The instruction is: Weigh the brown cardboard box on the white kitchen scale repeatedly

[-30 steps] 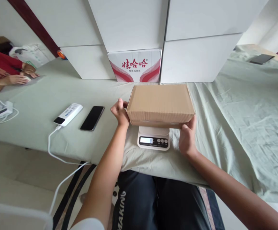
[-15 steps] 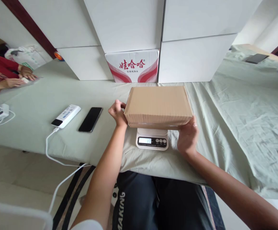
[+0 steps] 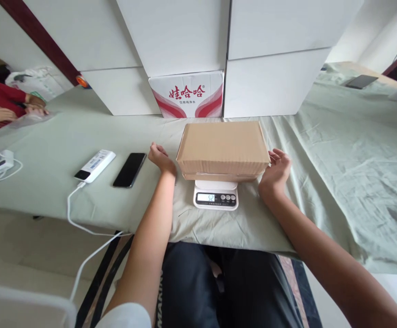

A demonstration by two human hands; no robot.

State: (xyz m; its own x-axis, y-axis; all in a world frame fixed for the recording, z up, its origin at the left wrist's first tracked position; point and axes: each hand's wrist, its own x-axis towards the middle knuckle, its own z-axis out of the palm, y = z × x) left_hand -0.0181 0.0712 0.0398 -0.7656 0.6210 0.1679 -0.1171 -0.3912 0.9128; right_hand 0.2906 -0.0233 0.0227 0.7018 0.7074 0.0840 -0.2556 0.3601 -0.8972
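A closed brown cardboard box [image 3: 223, 142] rests on a small white digital scale [image 3: 216, 205], hiding most of its platform. The lit display reads what looks like 52. To the left of the box, my left hand [image 3: 162, 158] is held apart from it, fingers loosely curled and with nothing in them. My right hand [image 3: 276, 174] is beside the box's right end, open, fingers spread and very near the cardboard; whether a fingertip touches it I cannot tell.
A black phone [image 3: 130, 170] and a white power bank [image 3: 95, 166] with a cable lie to the left on the green cloth [image 3: 143, 132]. White boxes [image 3: 263, 86] and a red-and-white carton [image 3: 188, 95] stand behind. At far left, another person's hands [image 3: 36, 107] handle clear plastic.
Both my hands have let go of the cardboard box and drawn outward from its sides. The scale's reading has changed from about 17 to about 52.
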